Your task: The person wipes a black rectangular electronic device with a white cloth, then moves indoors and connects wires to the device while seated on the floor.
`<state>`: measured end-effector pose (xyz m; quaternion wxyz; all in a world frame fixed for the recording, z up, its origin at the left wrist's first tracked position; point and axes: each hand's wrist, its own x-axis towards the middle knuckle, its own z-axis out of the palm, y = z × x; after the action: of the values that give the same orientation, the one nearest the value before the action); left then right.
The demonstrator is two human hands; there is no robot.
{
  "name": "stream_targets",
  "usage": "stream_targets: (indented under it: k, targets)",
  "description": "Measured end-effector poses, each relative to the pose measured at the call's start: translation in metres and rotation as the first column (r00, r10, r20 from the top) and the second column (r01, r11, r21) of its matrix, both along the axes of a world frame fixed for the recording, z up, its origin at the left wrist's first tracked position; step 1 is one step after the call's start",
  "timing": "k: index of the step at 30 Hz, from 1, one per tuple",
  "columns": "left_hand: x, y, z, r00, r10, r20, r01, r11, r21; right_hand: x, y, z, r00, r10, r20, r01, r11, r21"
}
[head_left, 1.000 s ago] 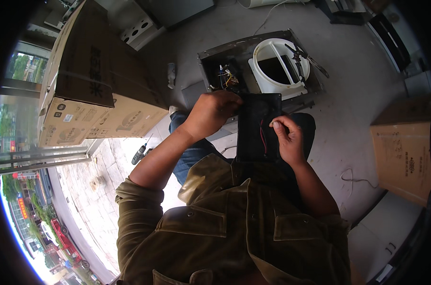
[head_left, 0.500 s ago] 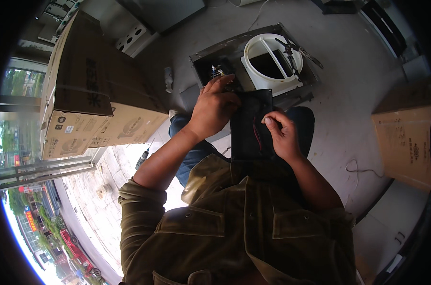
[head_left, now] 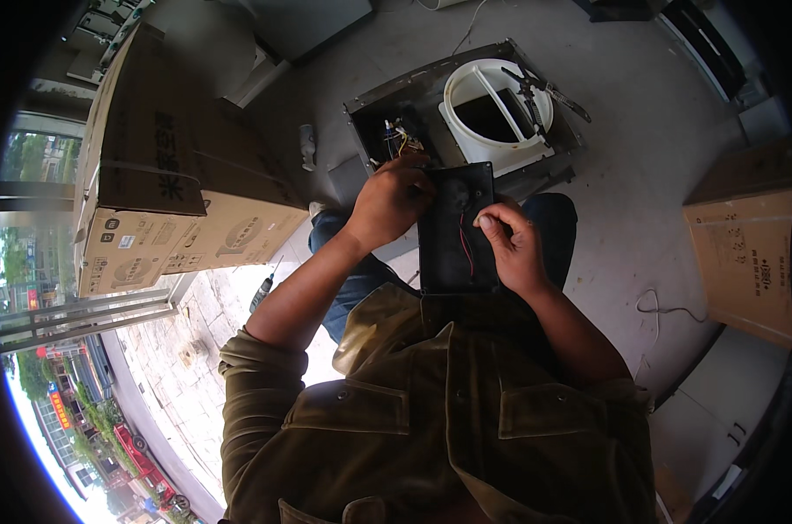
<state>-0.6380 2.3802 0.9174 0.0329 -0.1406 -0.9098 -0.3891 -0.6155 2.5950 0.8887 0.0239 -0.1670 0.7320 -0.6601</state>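
A black shallow rectangular cover (head_left: 444, 253) rests on my lap, its hollow side up. Inside it runs a thin red wire (head_left: 468, 249). My left hand (head_left: 387, 205) is at the cover's upper left edge, its fingers curled against the rim. Over the cover's right side, my right hand (head_left: 514, 244) has thumb and forefinger pinched together close to the wire. Whatever lies between those fingertips is too small to make out. Just beyond my left fingers, a bundle of coloured wires (head_left: 403, 138) sits in an opened dark metal housing (head_left: 396, 87).
In the housing, a white round duct ring (head_left: 453, 96) carries pliers (head_left: 533, 87). Large cardboard boxes stand at left (head_left: 151, 175) and right (head_left: 741, 253). A cordless drill (head_left: 261, 293) lies on the left, a small bottle (head_left: 307, 147) beyond it. A pale cable (head_left: 658, 306) curls on the floor.
My left fingers have come down and curled in at the cover's edge, baring more of the coloured wires. The cover and my right hand have shifted slightly left; the cover's inside looks lighter.
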Motion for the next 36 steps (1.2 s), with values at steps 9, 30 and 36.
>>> stream_targets:
  k: [9, 30, 36]
  targets:
    - [0.001, 0.002, -0.012, 0.992, 0.058, 0.115, -0.080, 0.978, 0.194, -0.001, 0.001, -0.005, 1.000, 0.011, -0.019, -0.011, 1.000, 0.005]
    - [0.052, 0.026, -0.028, 0.670, -0.109, 0.735, -0.645, 0.406, 0.648, -0.003, 0.000, -0.019, 0.972, 0.031, 0.232, -0.019, 0.998, -0.055]
    - [0.052, 0.020, -0.039, 0.706, -0.050, 0.707, -0.623, 0.431, 0.653, -0.015, 0.016, -0.022, 0.968, -0.170, 0.187, 0.199, 0.969, -0.146]
